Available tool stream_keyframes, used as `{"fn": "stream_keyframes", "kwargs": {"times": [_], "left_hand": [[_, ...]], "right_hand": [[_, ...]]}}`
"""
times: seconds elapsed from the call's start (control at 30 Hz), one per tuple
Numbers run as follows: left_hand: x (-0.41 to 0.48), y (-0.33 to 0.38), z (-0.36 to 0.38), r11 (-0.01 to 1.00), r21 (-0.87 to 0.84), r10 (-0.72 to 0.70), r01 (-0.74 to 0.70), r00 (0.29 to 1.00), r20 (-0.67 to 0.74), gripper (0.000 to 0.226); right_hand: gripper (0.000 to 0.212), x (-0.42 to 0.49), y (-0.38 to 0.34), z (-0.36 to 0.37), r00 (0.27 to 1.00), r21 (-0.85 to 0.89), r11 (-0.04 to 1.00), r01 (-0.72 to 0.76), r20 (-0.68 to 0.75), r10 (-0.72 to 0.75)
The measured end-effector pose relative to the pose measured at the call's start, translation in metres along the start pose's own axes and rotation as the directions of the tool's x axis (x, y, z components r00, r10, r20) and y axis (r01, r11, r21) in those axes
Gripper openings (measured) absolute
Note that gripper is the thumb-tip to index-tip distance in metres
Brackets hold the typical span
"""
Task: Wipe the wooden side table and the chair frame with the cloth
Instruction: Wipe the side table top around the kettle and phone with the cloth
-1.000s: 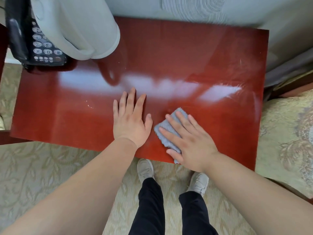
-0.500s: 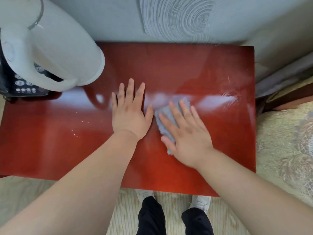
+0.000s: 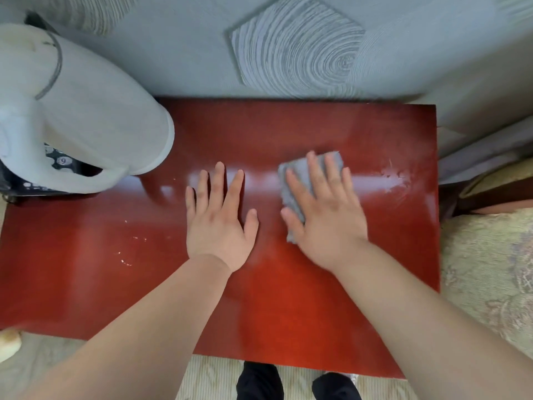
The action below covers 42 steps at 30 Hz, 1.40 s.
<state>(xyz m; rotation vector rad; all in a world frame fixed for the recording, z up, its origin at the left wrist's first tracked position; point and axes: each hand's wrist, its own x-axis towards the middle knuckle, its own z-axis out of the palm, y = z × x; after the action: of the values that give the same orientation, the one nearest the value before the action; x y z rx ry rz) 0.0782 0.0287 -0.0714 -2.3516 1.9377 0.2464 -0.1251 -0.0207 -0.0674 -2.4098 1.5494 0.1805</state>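
since a second ago the right hand (image 3: 324, 215) has pushed the cloth (image 3: 297, 183) away from the near edge toward twelve o'clock, so it now sits past the middle of the red counter (image 3: 288, 307), inside the bright band of glare. the left hand (image 3: 219, 220) has moved up with it. the view has also slid toward the wall: more of the grey swirl-patterned wallpaper (image 3: 297, 50) shows, and only the dark trouser legs (image 3: 259, 382) remain at six o'clock.

the cloth is a grey folded pad, longer than wide, with its long axis running from about six to twelve o'clock, tilted slightly toward one. its far edge peeks out beyond the fingertips; its near corner shows at the base of the thumb. the right hand lies open and flat on top, fingers spread and pointing to twelve, pressing the cloth down rather than gripping it.

the left hand rests open, palm down, bare on the counter just at nine o'clock of the cloth, apart from it.

a white kettle (image 3: 86, 119) stands at the ten o'clock corner, with a dark telephone (image 3: 34, 183) partly hidden behind it. patterned chair upholstery (image 3: 490, 269) lies at three o'clock.
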Motion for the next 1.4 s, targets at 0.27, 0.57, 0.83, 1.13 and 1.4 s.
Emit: {"fn": "stream_keyframes", "kwargs": {"times": [0.27, 0.57, 0.83, 1.13, 1.4], "left_hand": [[0.001, 0.001, -0.002, 1.0, -0.01, 0.003, -0.003, 1.0, 0.006, 0.073], [0.002, -0.002, 0.0, 1.0, 0.001, -0.003, 0.003, 1.0, 0.018, 0.073], [0.001, 0.0, -0.004, 1.0, -0.013, -0.004, 0.004, 0.999, 0.033, 0.073], [0.001, -0.002, -0.002, 1.0, -0.007, -0.013, 0.013, 0.999, 0.048, 0.073], [0.001, -0.001, -0.002, 1.0, -0.001, -0.001, 0.001, 0.998, 0.062, 0.073]], "right_hand": [[0.069, -0.02, 0.007, 0.012, 0.986, 0.004, 0.988, 0.155, -0.06, -0.155], [0.068, 0.046, 0.013, -0.014, 0.997, 0.035, 0.997, -0.065, -0.037, 0.066], [0.058, -0.015, 0.01, 0.009, 0.944, 0.026, 0.947, 0.32, -0.093, -0.316], [0.068, 0.096, 0.03, -0.024, 0.958, 0.063, 0.963, -0.264, -0.1, 0.269], [0.068, 0.041, 0.003, -0.005, 0.911, 0.001, 0.914, 0.406, -0.078, -0.405]]}}
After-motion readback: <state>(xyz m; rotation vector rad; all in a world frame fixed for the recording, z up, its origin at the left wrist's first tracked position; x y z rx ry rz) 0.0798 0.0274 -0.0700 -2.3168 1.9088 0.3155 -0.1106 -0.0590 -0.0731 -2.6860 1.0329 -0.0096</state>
